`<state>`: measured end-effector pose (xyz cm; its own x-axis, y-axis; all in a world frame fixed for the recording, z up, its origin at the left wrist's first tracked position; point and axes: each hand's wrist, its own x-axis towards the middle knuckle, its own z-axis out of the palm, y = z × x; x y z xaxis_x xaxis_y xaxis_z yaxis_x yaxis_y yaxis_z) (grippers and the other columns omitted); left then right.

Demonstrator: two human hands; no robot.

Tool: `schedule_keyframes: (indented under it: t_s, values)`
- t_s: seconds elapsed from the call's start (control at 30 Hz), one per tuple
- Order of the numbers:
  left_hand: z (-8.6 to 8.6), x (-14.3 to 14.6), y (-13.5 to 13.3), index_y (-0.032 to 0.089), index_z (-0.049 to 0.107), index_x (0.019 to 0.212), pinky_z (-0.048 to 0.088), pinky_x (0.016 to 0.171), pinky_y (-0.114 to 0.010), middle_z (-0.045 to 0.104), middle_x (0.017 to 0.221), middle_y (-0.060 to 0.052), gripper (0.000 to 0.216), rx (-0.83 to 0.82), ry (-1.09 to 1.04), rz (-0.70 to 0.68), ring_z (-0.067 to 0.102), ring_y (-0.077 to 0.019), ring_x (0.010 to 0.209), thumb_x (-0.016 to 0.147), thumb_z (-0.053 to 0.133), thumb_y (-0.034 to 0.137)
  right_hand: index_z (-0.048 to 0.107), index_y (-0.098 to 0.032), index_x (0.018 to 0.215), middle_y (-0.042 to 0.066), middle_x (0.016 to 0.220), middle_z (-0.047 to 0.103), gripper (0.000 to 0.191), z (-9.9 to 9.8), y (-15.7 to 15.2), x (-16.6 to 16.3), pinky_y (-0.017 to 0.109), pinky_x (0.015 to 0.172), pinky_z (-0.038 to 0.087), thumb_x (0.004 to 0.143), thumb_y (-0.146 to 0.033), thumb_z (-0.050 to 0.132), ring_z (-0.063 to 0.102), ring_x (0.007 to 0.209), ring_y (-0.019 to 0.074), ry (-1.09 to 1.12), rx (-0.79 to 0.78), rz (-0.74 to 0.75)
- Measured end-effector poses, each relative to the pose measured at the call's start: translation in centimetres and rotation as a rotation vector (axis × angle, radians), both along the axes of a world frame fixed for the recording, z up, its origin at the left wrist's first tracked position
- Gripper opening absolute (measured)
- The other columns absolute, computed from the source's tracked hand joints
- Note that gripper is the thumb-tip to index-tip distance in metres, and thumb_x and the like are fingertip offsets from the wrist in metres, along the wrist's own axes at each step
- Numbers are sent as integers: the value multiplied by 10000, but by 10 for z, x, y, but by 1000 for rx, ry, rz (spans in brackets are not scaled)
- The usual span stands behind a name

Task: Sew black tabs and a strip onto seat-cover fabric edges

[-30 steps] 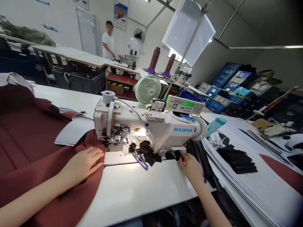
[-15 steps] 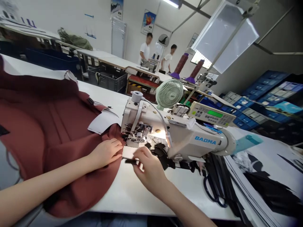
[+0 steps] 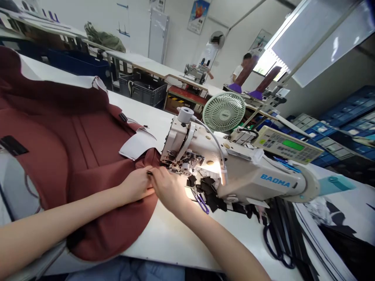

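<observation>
Left hand (image 3: 135, 185) lies on red cloth (image 3: 58, 144), can't tell its grip. Right hand (image 3: 170, 189), bent inward, touches left, pinching black bit (image 3: 149, 173).

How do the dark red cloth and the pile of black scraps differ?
Colour: the cloth is dark red, while the scraps are black.
Size: the cloth is one large spread, but the scraps are many small pieces.
Contact: the left hand rests on the cloth; neither hand touches the pile of scraps.
Both lie close to the sewing machine.
</observation>
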<state>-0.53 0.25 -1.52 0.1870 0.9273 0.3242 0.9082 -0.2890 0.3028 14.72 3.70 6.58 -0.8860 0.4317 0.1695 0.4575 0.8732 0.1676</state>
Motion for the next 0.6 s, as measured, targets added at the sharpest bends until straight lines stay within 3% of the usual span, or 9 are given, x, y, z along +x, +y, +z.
schedule_keyframes:
  t_s: [0.07,0.17,0.3,0.37,0.5,0.6]
  values:
    - [10,-2,-5,167,596,908,479,756,-298,636,988,-54,206,-82,-24,33,586,-201,961,850,629,362,532,-167,919,38,849,554,162,-26,10,25,274,505,176,988,-177,386,489,639,115,-48,53,-63]
    - [19,-2,-7,184,579,967,478,752,-293,640,1043,-33,282,-159,-54,96,596,-195,992,826,673,410,509,-149,841,54,830,561,191,-47,22,35,277,500,181,987,-187,394,484,604,102,-75,73,-120]
    - [21,-5,-4,201,540,1217,505,871,-316,612,1248,-42,465,-141,-72,109,590,-200,1123,838,663,442,568,-130,967,91,930,594,178,-54,30,16,259,561,328,971,-146,391,570,748,141,-110,28,-33]
    - [20,-8,-2,223,546,1273,487,969,-326,595,1315,-24,427,-164,-54,51,569,-194,1190,895,592,417,587,-127,1013,101,947,597,227,-56,30,12,271,627,407,970,-127,363,583,831,180,-138,-10,-1]
    - [22,-14,1,259,662,1142,450,1050,-323,599,1338,39,266,-229,-19,-28,545,-171,1231,958,494,350,585,-108,1159,127,1025,595,283,-61,19,27,330,698,488,949,-119,395,553,892,211,-99,-49,13]
    - [25,-13,4,259,683,1092,458,1030,-325,572,1375,59,261,-253,7,-6,540,-173,1229,963,478,356,571,-130,1237,128,1198,569,335,-62,4,42,377,803,515,936,-255,497,528,1005,227,56,-97,42]
